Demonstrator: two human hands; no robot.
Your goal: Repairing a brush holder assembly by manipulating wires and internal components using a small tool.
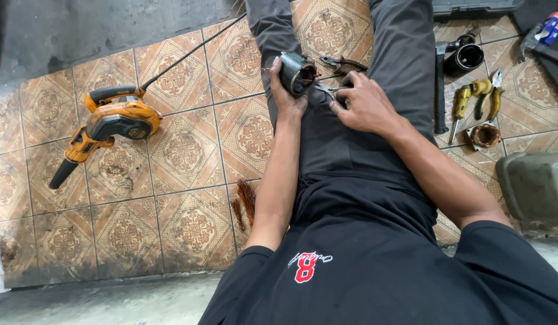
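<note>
Both bare forearms reach from the lower part of the frame up toward the upper middle, over the lap of the seated person. The left hand (286, 90) is at the upper centre, the wrist bent a little, the palm turned to the right, the fingers curled in a closed grip. The right hand (364, 105) is just beside it, back of the hand up, fingers bent and pinched together toward the left hand. The right elbow is at the right side.
</note>
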